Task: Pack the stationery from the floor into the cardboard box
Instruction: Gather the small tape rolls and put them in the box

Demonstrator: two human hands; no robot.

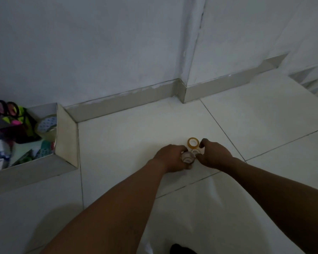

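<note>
Packing well along: box (66, 136) at left edge already holds scissors (7, 109), tape and packets. Lower centre, left hand (170, 158) curls round a clear roll (187, 158); right hand (214, 155) pinches a second (195, 152). Amber roll (193, 143) lies on the floor just beyond, ungripped.

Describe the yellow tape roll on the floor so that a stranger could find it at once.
Start at the cardboard box on the left and look right across the pale floor tiles to the two hands. The yellow tape roll lies just beyond them, the only amber ring; the rolls between the hands look clear.
</note>
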